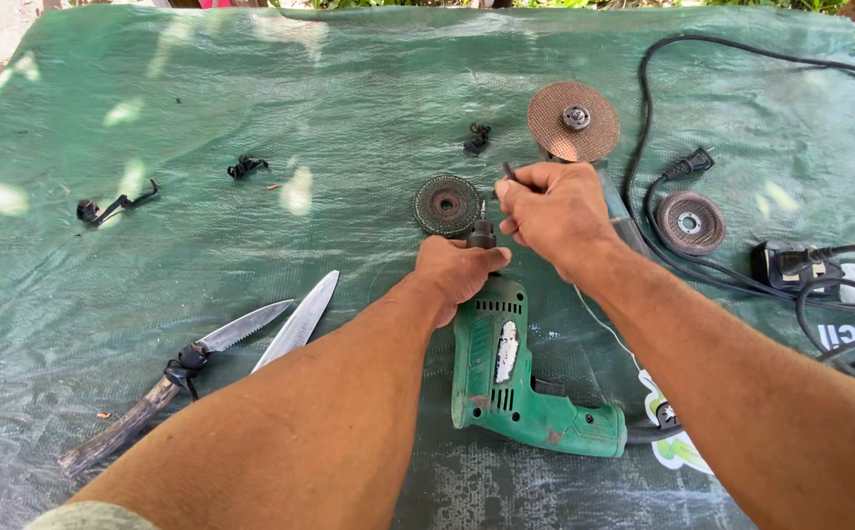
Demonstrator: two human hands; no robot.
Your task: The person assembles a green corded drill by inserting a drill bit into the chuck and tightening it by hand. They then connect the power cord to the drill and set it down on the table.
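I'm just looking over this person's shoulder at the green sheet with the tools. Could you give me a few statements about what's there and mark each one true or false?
1. The left hand rests on the front end of the green electric drill. True.
2. The right hand is empty. False: it pinches a small dark metal piece, too small to identify.
3. Two knives lie to the left of the drill. True.
4. The drill stands upright on its handle. False: it lies flat on the green tarp.
5. A brown grinding disc lies beyond the hands. True.
6. The black power plug is pushed into a socket. False: it lies loose on the tarp.
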